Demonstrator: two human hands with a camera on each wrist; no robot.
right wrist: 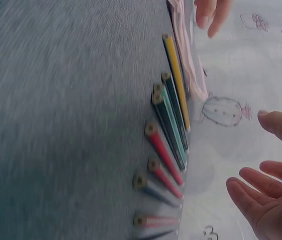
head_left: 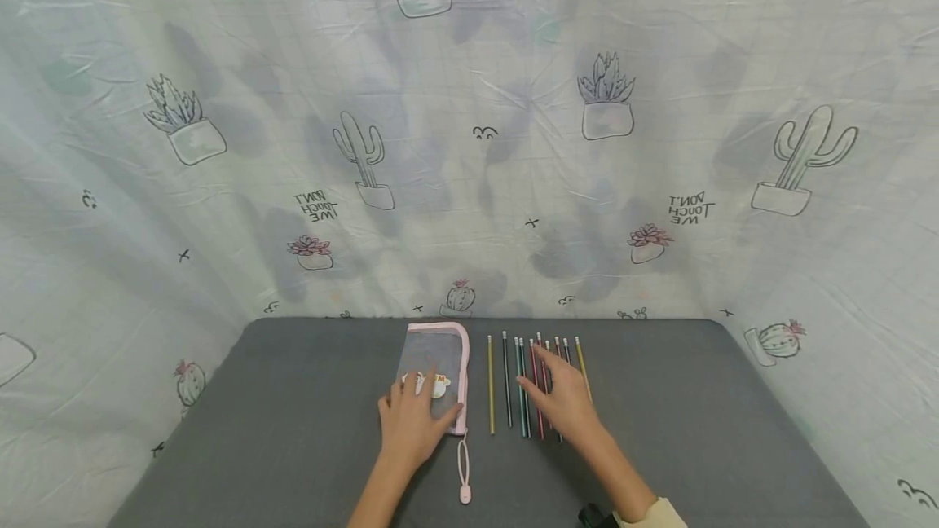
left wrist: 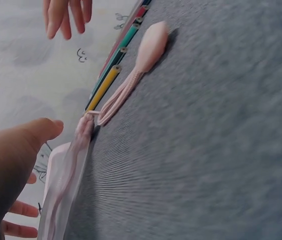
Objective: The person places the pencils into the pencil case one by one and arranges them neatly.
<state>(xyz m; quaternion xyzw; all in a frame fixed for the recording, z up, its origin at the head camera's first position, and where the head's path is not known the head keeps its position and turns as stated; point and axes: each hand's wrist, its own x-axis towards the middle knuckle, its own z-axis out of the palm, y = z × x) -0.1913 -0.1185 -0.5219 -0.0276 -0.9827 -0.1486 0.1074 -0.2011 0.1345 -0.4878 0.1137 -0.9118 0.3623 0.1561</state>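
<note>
A translucent zip pencil case (head_left: 433, 345) with pink trim lies flat, its pink cord pull (head_left: 465, 479) trailing toward the front edge. Over its lower part my left hand (head_left: 412, 422) is spread, the thumb near the zipped side. To the right, several pencils lie roughly side by side: a yellow pencil (head_left: 491, 389) nearest the case, then dark, teal and red pencils (right wrist: 162, 145). Above the right part of this row hovers my right hand (head_left: 568, 402), fingers loosely extended and holding nothing. It covers parts of some pencils in the head view.
A grey cloth-covered table (head_left: 308, 398) extends to both sides. Behind it hangs a pale curtain (head_left: 469, 210) printed with cacti, close along the back edge. A dark object (head_left: 590, 514) shows near the right sleeve (head_left: 656, 515).
</note>
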